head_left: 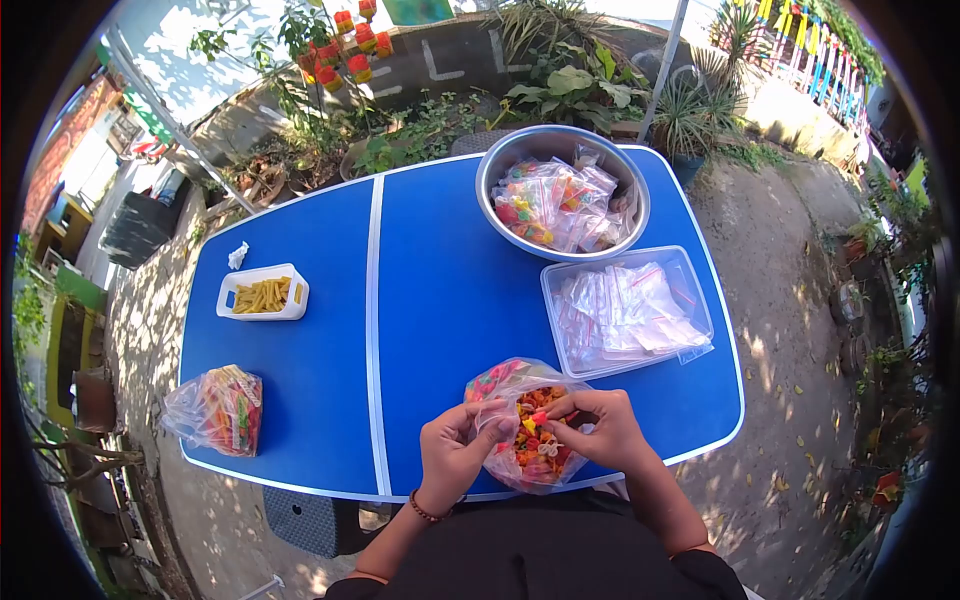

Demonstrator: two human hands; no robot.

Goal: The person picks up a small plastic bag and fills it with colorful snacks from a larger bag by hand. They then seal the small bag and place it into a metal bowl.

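Note:
A clear plastic bag (527, 473) full of small red, orange and yellow pieces stands at the table's near edge, in front of my body. Over its left side, my left hand (462, 448) is closed, thumb and fingers pinching clear plastic (508, 424); I cannot tell whether this is a small separate bag or the big bag's edge. My right hand (602, 428) is closed over the right side of the bag, its fingertips pinching a small red-and-yellow piece (538, 419). Both hands' fingertips are close together above the loose pieces.
A clear bin (552, 318) of flat zip bags sits right of centre on the blue table (450, 290). Behind it stands a metal basin (486, 200) holding filled bags. At left are a white basket (262, 312) of yellowish sticks, crumpled white paper (238, 256) and a bag of colourful sticks (222, 412).

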